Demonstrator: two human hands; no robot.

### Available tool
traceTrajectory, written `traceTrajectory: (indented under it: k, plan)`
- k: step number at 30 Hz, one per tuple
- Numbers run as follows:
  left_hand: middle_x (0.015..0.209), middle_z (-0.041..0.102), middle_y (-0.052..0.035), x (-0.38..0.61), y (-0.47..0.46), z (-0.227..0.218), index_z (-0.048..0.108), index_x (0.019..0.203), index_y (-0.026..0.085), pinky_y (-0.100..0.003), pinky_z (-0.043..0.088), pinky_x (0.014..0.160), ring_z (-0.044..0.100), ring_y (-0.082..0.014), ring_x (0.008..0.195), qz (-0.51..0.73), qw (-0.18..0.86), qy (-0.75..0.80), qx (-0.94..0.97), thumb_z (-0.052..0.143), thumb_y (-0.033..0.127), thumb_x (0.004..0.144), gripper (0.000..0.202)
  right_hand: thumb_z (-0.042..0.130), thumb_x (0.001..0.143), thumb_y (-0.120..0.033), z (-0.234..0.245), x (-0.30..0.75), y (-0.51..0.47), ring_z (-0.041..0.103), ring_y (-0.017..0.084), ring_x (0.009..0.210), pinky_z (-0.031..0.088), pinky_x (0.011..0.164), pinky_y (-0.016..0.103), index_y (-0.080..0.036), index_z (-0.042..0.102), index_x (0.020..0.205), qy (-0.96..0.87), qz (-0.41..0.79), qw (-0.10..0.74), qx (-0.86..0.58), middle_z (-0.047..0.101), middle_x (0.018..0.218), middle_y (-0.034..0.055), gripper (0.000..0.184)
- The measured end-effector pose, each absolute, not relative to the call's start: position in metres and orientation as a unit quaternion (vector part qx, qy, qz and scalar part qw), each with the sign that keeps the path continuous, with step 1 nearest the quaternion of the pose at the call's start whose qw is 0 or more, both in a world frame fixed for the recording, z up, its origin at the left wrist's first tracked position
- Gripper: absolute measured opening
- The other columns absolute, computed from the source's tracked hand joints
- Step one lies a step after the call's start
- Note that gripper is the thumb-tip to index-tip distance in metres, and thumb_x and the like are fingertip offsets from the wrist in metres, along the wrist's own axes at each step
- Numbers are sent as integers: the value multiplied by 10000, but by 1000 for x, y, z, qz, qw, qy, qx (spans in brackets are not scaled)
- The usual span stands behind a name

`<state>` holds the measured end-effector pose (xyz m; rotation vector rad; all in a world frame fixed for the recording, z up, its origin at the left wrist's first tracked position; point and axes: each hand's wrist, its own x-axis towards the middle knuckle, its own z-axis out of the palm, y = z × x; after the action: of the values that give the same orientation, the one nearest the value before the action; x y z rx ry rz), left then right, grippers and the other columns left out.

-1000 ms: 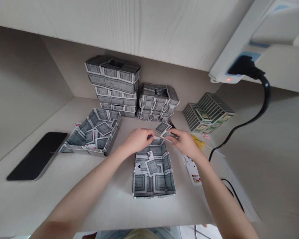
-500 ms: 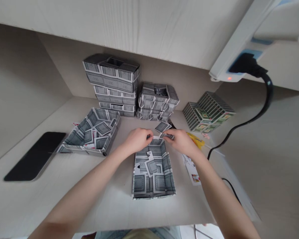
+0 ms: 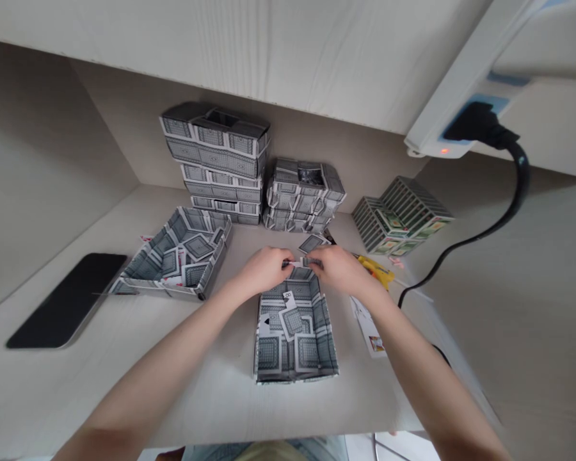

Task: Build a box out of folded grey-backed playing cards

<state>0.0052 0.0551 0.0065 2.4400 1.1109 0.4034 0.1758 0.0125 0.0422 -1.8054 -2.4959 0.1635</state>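
An open tray made of grey-backed playing cards point(image 3: 295, 333) lies on the desk in front of me. My left hand point(image 3: 265, 270) pinches the tray's far rim, fingers closed. My right hand point(image 3: 338, 269) is closed on a grey-backed playing card point(image 3: 312, 262) held against that same far rim, almost touching the left hand. One more loose card point(image 3: 312, 242) lies just beyond the hands.
A second card tray point(image 3: 180, 253) sits to the left, a black phone point(image 3: 67, 299) further left. Two stacks of finished card boxes point(image 3: 218, 163) point(image 3: 303, 195) stand at the back, with green card packs point(image 3: 398, 218) at right. Face-up cards point(image 3: 370, 326), a yellow tool point(image 3: 377, 269) and a black cable point(image 3: 461, 243) lie to the right.
My right hand has moved left with its card, from beside the tray to the tray's far rim next to my left hand. The left hand stays put.
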Motion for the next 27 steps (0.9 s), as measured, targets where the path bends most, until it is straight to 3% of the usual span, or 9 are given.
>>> traceTrajectory:
  k: [10,21,27]
  plan:
    - [904,649,-40,3,62,-5,569,940,195,-236,442,706,593,-175,836,171,250,372,878,501,232,743,212,496,778,-155,32,172,22,525,139,720,339,656,223,-138,640,812,-843,88,76,-525,594,788,65,150]
    - [730,644,-29,5,62,-7,609,799,183,-221,364,572,566,-152,667,172,228,371,883,499,293,759,161,556,768,-217,17,183,28,524,131,687,357,627,220,-158,665,830,-835,132,179,-503,603,748,48,138]
    - [650,613,-23,6,60,-6,602,763,176,-217,315,517,524,-134,583,180,215,373,885,452,331,795,218,507,797,-238,32,187,25,549,132,705,380,645,223,-176,666,867,-836,171,161,-495,634,787,50,184]
